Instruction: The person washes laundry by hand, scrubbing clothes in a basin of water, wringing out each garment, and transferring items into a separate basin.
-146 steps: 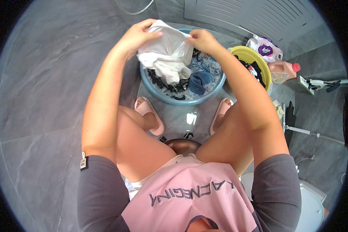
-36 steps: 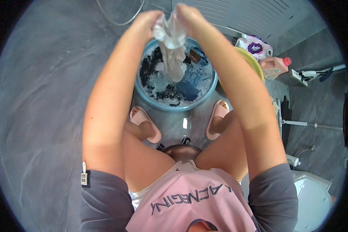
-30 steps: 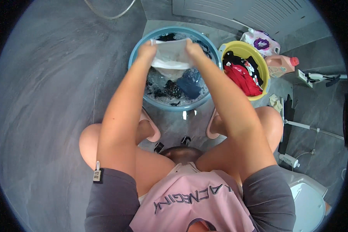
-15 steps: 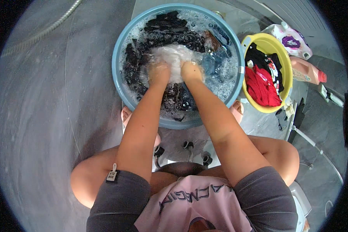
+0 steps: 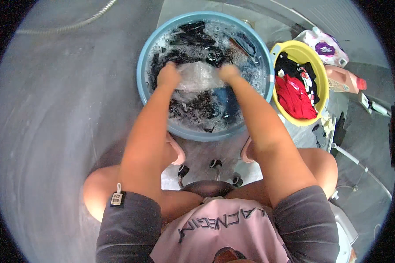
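Note:
A thin, wet white cloth (image 5: 199, 76) is spread between my two hands at the surface of the soapy water, in a large round blue basin (image 5: 141, 79). At its left end my left hand (image 5: 168, 75) is closed on it. My right hand (image 5: 228, 73), smeared by motion, is closed round the right end. Dark wet clothes (image 5: 193, 35) float around and beneath the cloth, among foam and bubbles. A blue and brown piece (image 5: 245, 46) shows near the basin's far right side.
Right of the basin stands a yellow tub (image 5: 288, 119) holding red and black clothes (image 5: 296, 98). Beyond it are a white and purple package (image 5: 327, 47) and a pink bottle (image 5: 344, 79). A hose (image 5: 74, 26) runs at the far left. Stool casters (image 5: 183, 170) show below me.
My hands have come up from the water and moved apart, drawing the white cloth out between them. My feet have shifted inward and back from the basin's sides.

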`<action>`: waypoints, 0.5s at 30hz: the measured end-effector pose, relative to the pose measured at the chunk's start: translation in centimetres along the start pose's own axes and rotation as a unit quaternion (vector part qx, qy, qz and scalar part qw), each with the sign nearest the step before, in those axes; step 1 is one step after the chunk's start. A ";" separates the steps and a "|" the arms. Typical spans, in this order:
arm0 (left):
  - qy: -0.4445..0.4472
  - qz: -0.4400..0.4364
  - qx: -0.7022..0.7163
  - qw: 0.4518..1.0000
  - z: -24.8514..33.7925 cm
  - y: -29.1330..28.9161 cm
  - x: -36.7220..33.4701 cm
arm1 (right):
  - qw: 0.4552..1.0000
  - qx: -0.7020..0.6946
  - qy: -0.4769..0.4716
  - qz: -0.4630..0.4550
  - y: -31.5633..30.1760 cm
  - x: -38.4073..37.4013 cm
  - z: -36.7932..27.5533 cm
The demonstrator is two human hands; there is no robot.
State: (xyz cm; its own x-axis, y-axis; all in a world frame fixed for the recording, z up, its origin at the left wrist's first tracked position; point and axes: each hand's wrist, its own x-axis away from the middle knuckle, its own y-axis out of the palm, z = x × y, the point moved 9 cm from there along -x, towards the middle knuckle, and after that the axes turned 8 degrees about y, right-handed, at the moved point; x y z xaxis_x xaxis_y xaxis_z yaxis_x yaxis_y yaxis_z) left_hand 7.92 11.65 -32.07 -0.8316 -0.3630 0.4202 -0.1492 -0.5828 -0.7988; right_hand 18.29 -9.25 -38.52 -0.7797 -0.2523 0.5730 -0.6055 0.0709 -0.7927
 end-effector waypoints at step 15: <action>0.220 -0.054 -0.209 0.951 8.2 -17.8 15.0 | 0.892 -0.387 -0.079 -0.220 -19.5 19.6 -4.1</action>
State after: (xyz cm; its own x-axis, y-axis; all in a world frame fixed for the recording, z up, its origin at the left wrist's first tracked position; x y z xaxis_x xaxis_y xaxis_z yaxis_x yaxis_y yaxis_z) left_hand 2.49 10.57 -8.02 -0.9292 0.0763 0.3615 -0.3693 -0.2261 -0.9014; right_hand 14.16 -11.65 -10.95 -0.4442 -0.5484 0.7085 -0.8235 0.5613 -0.0818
